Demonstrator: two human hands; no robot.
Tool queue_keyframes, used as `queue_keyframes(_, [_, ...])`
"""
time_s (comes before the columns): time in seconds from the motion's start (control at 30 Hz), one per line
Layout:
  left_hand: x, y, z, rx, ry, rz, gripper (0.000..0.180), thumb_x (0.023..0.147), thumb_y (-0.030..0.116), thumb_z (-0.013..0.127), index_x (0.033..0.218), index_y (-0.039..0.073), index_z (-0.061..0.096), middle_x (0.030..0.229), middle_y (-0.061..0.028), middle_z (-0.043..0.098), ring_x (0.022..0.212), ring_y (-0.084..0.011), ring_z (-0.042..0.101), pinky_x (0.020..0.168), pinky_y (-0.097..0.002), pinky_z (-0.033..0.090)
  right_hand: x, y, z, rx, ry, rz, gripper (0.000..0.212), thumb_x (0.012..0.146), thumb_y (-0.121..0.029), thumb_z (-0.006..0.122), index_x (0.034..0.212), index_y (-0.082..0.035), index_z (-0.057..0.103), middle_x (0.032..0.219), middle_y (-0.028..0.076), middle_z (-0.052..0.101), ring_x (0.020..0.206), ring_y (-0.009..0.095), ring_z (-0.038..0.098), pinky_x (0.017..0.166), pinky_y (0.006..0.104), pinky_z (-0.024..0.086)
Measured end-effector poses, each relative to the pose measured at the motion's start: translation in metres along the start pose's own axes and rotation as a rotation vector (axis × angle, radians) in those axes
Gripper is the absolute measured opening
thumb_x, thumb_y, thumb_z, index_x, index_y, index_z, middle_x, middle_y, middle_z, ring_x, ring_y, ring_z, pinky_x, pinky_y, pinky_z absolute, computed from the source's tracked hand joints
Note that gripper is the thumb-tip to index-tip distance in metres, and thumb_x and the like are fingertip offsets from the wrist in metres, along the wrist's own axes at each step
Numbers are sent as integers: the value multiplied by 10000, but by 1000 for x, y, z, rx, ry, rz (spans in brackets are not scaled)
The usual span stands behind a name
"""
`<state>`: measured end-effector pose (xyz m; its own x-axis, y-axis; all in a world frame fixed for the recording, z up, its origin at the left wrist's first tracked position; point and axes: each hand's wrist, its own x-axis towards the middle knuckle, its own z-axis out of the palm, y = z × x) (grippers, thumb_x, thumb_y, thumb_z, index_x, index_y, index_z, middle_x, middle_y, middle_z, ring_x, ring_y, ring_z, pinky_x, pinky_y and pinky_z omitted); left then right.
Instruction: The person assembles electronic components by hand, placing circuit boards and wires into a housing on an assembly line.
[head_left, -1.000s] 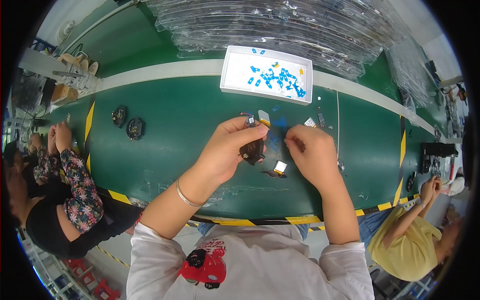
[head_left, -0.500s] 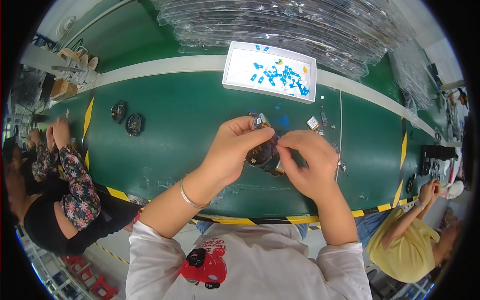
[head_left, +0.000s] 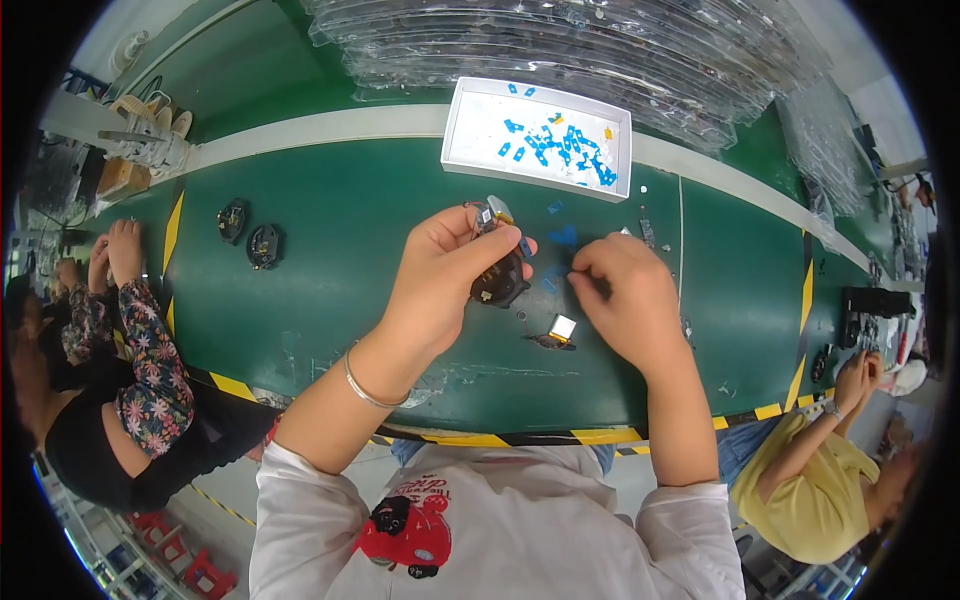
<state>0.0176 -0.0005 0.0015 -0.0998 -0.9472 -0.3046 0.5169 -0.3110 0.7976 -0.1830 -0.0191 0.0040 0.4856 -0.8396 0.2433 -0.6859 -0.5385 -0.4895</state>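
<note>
My left hand (head_left: 435,265) grips a round black watch-like housing (head_left: 500,282) between thumb and fingers. At its upper end sits a silver battery-like block (head_left: 498,208), partly covered by the thumb. My right hand (head_left: 625,290) is apart from the housing, with thumb and forefinger drawn together. Clear-blue film bits (head_left: 551,280) lie by those fingertips; whether one is pinched I cannot make out. Below, between my hands, a silver battery (head_left: 562,328) with a dark part rests on the green table (head_left: 330,310). More blue film (head_left: 563,235) lies beyond the housing.
A white box (head_left: 470,160) with many small blue pieces stands at the back. Two black round housings (head_left: 264,246) lie to the left. Small parts (head_left: 648,233) are scattered at the right. Clear plastic trays (head_left: 560,45) are stacked behind. People sit on both sides.
My hands have moved apart: the left went up and left with the housing, the right drew away to the right. The silver battery on the table between them has come into sight.
</note>
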Motion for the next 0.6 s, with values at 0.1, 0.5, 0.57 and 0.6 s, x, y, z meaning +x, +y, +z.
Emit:
queue_keyframes(0.1, [0,2,1,-16,7,-6,104,858,107,629,914,19,626,846,-111,664,701,-174,642,657,-279,527,2,0,-14,240,117,140,78,759,25,651,820,-21,637,739,56,586,601,126,551,542,235,424])
queue_keyframes(0.5, [-3,-4,6,-99,-50,-139,146,849,109,657,936,-8,652,828,-78,659,726,-144,635,680,-244,498,0,-24,-5,446,241,45,193,713,43,683,900,12,647,806,92,626,683,164,606,637,254,487])
queue_keyframes(0.57, [-3,-10,6,-74,-15,-86,134,844,97,663,922,-12,656,835,-75,662,730,-144,641,682,-249,503,-1,-29,-1,404,264,-7,205,692,57,684,886,3,644,809,94,641,680,181,614,636,263,493])
queue_keyframes(0.6, [-4,-9,7,-74,-16,-88,134,844,97,663,922,-12,656,835,-75,662,730,-144,641,682,-249,503,0,-29,1,348,286,-71,194,691,62,674,872,0,642,803,97,646,679,191,618,636,269,496])
